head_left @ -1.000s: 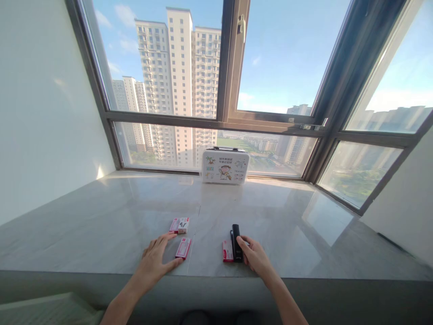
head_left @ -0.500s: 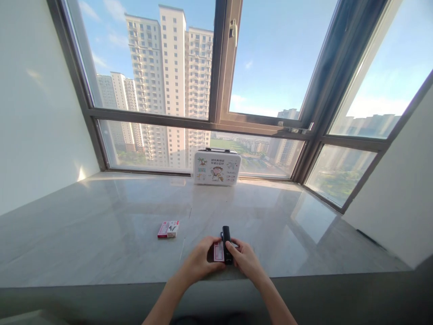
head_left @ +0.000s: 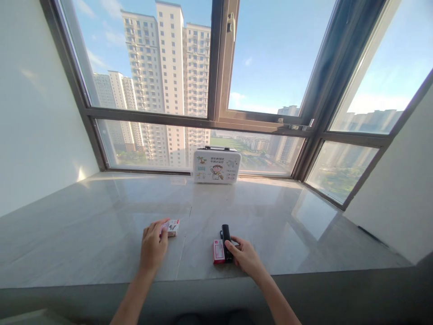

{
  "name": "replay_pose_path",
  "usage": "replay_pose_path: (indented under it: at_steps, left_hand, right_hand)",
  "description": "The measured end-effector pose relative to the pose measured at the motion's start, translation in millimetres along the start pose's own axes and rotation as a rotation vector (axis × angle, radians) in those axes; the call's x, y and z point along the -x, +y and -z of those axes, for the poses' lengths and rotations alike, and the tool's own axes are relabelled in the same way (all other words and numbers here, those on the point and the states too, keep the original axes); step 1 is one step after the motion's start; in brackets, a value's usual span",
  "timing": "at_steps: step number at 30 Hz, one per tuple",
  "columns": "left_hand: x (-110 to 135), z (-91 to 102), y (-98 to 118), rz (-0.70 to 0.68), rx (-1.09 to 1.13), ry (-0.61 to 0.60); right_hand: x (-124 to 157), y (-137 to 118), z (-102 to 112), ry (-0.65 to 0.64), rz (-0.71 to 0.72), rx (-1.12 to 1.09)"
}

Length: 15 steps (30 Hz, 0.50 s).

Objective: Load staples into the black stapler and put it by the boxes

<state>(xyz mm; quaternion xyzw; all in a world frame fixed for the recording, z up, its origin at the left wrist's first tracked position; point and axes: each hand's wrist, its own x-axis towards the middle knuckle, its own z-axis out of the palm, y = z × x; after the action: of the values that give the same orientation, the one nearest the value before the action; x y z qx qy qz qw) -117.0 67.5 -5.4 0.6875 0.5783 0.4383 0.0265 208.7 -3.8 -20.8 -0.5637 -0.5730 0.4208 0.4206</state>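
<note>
My left hand [head_left: 155, 241] has its thumb and fingers around the left end of a small red-and-white staple box [head_left: 173, 227], which lies flat on the sill and shows a dark picture on top. My fingers cover part of that box. To the right, my right hand [head_left: 246, 256] is closed on a black stapler [head_left: 226, 234], the thumb on its top and the fingers at its right side. A second red-and-white staple box [head_left: 218, 251] sits on the sill against the stapler's left side, with no hand on it.
A white case [head_left: 217, 167] with cartoon prints and a dark handle stands upright at the back by the window. The glossy grey marble sill [head_left: 101, 239] ends at a front edge near my forearms. Dark window frames [head_left: 152, 115] and white walls border it.
My left hand has let go of the staple box beside the stapler and moved left to the other staple box. My right hand stays on the stapler, nearly unmoved.
</note>
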Motion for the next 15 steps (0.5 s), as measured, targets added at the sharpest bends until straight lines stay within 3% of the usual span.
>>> replay_pose_path:
  at_steps: [3, 7, 11, 15]
  left_hand:
    - [6.0, 11.2, -45.1, 0.023, -0.215, -0.137]
    - [21.6, 20.0, -67.0, -0.031, -0.138, -0.307]
    - [33.6, 31.1, -58.6, -0.029, 0.049, -0.411]
    - [45.7, 35.3, -20.4, -0.038, 0.192, -0.484]
  right_hand:
    - [0.1, 0.9, -0.4, 0.015, -0.004, 0.009]
    - [-0.5, 3.1, -0.5, 0.005, -0.008, 0.024]
    - [-0.5, 4.1, -0.3, -0.015, -0.019, 0.027]
    - [-1.1, 5.5, -0.8, -0.014, -0.014, 0.021]
